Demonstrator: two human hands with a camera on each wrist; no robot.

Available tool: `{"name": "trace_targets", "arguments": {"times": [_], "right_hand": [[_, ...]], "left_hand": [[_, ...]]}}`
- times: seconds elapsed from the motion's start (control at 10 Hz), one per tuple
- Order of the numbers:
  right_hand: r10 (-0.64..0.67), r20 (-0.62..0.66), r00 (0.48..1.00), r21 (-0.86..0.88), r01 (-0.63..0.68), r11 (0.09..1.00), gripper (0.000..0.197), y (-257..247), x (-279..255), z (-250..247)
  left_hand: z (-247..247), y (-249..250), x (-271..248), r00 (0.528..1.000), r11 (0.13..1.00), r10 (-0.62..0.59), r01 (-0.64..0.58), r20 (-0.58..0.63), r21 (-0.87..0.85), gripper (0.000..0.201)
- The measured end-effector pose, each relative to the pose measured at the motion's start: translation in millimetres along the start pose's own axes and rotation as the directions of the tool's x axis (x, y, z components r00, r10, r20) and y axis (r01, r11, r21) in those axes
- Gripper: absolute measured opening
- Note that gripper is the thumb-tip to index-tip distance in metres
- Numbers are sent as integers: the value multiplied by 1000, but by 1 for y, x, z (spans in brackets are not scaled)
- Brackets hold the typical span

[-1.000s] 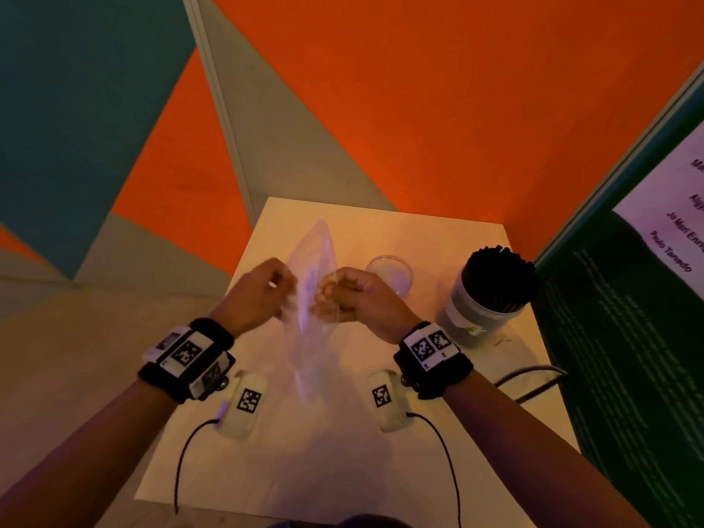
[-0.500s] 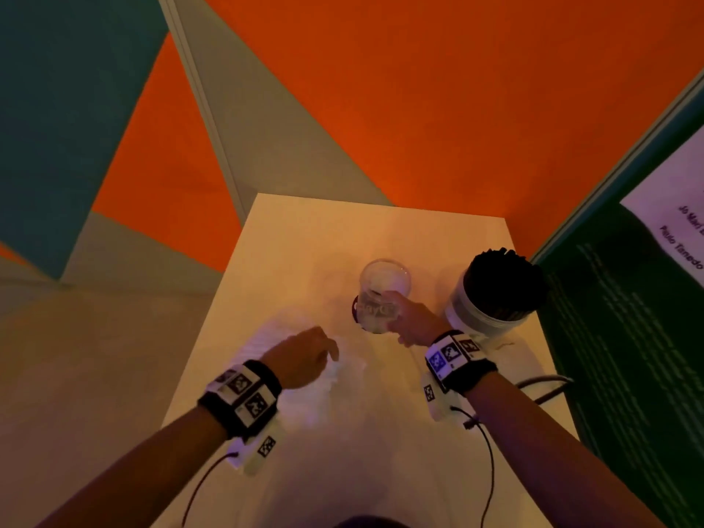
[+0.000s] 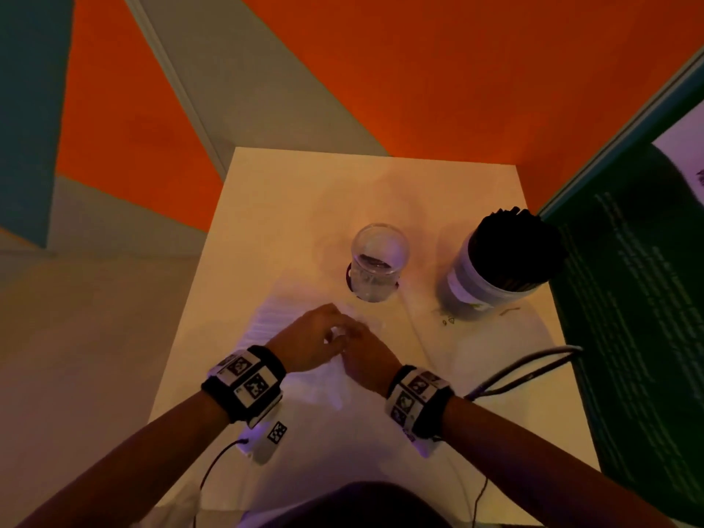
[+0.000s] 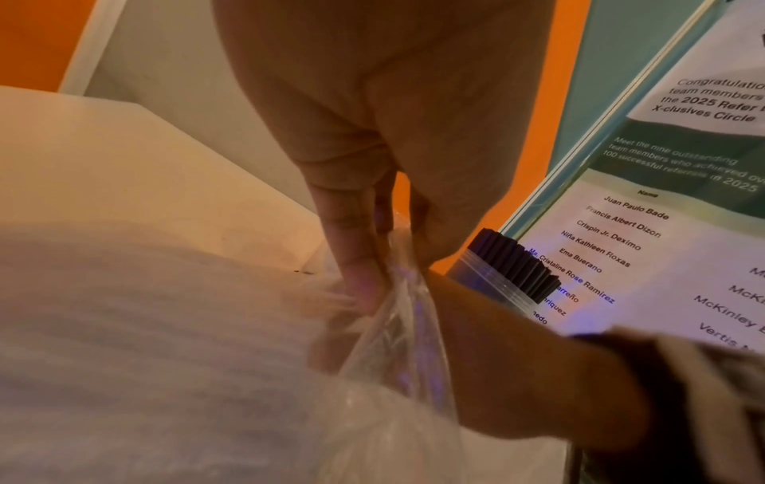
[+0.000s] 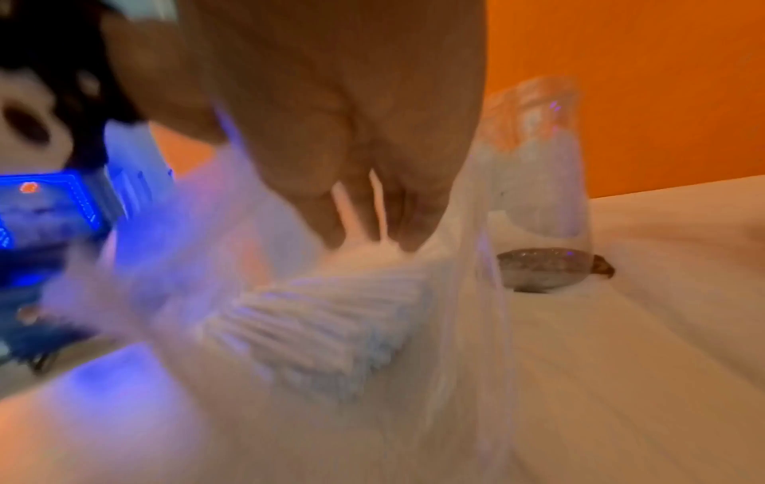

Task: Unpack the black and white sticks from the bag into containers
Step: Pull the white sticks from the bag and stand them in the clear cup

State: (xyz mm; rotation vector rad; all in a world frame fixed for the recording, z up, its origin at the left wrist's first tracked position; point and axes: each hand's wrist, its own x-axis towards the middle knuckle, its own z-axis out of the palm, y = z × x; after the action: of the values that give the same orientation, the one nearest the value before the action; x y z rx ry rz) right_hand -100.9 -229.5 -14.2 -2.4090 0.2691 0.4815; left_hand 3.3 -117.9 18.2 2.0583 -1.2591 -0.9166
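Both hands meet low over the table, left hand (image 3: 304, 342) and right hand (image 3: 365, 354) pinching the bag (image 4: 393, 344).

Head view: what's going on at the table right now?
Both hands, left and right, are working at the clear plastic bag of white sticks lying on the table. The clear cup stands just beyond them, looking empty of sticks. The white tub to its right is already packed with black sticks.
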Motion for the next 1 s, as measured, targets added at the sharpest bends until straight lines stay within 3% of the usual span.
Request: {"name": "trace_targets", "arguments": {"times": [0.1,0.2,0.4,0.6,0.8,0.9,1.0], "right_hand": [[26,-110,994,-87,-36,996,36,8,20,15],[31,-133,991,-147,-51,988,34,23,32,26],[45,-19,999,-396,-48,917,41,27,36,35],[45,30,999,-413,-29,910,39,30,27,23],[93,3,996,-438,-82,895,39,38,-9,-25],[134,39,990,-488,-98,867,35,43,-32,-58],[185,87,979,-504,-117,856,29,41,-51,-92]], "left_hand": [[-5,0,2,1000,999,-5,4,-25,-52,27],[-7,-1,5,1000,996,-3,1,-23,-88,29],[-1,1,12,1000,993,11,-11,4,-121,27],[5,2,16,1000,995,8,-6,27,-96,30],[10,4,17,1000,990,24,-24,-2,142,35],[17,9,24,995,935,98,-80,-36,346,41],[26,15,34,986,908,144,-97,-86,409,62]]}}
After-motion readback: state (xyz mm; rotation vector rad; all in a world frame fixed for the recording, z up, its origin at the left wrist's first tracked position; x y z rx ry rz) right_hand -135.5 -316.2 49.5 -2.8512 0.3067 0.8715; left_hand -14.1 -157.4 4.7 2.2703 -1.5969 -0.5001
